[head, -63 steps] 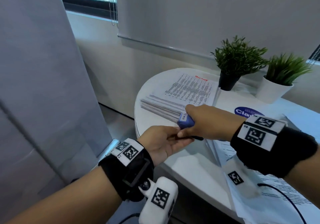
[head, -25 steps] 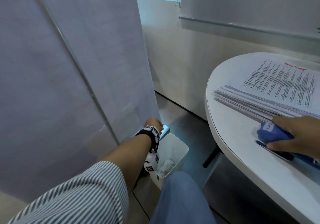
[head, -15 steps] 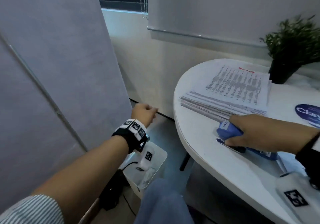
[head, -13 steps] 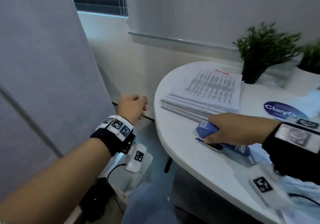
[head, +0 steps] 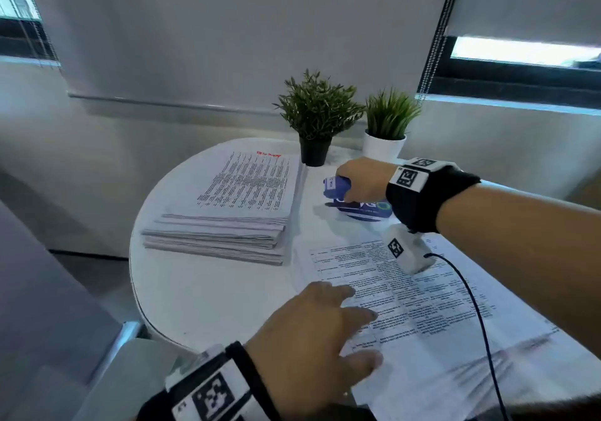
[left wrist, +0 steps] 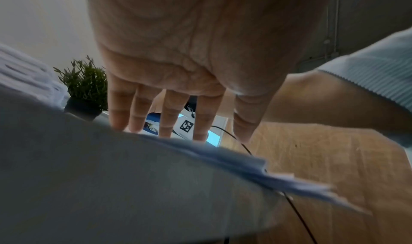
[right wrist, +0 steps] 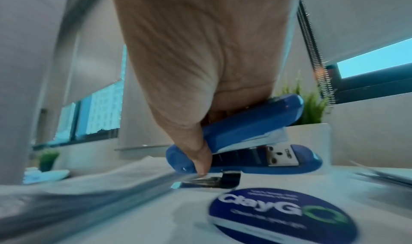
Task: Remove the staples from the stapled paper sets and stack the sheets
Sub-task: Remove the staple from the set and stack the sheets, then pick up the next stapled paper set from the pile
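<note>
Left hand spread over printed sheets, right hand gripping a blue stapler.

The left hand, fingers straight, hovers at the near papers on the white counter; the right hand clasps the stapler beside the stacked sheets.

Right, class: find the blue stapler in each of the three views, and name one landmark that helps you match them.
Head: blue stapler upper centre, gripped by the right hand, right of the paper stack.
Left wrist: only a blue sliver between the left hand's fingers, probably the stapler.
Right wrist: centre, large.
Shared landmark: the black-potted plant.
</note>
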`<state>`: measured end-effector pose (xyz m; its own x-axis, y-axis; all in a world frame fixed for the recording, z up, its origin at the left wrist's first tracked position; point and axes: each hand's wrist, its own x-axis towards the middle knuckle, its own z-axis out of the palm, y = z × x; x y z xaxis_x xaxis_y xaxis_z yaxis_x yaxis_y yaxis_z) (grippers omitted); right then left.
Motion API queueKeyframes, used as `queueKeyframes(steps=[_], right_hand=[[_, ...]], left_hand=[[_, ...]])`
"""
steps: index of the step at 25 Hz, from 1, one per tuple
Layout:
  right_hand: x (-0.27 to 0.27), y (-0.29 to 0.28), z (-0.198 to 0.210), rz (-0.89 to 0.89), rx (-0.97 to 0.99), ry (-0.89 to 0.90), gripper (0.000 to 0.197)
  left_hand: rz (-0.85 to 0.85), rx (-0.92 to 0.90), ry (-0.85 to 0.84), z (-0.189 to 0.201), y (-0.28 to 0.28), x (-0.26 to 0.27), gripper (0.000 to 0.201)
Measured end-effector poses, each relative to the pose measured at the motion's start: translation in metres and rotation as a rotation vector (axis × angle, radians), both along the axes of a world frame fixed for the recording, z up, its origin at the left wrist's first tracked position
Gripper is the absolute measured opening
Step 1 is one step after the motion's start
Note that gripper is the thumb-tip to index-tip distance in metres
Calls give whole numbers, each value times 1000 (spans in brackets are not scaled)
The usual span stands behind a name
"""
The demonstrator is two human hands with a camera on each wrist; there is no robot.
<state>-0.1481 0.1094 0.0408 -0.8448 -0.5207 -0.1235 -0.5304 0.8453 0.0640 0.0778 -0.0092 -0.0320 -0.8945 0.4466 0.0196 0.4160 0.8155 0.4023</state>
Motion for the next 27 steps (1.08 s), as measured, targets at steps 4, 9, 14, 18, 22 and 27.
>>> queueKeyframes(steps=[4,9,14,18,22,27], right_hand=[[-29,22,-25,-52,86,-24,32],[-37,33,-37,-52,112,-76,34],[-3,30,-20,114,-75,-66,34],[30,41,-21,95,130,-371,72],[38,55,-30,44,100,-393,90],[47,63,-36,49,94,-418,67]], left_hand=[[38,-138,13,-2,20,-1,61],[39,-325,36,1,37,0,79],[206,-401,218,-37,59,3,33],[221,-377,326,-63,78,5,71],[146,-370,387,-62,89,6,54],[48,-365,382,-49,85,11,27]])
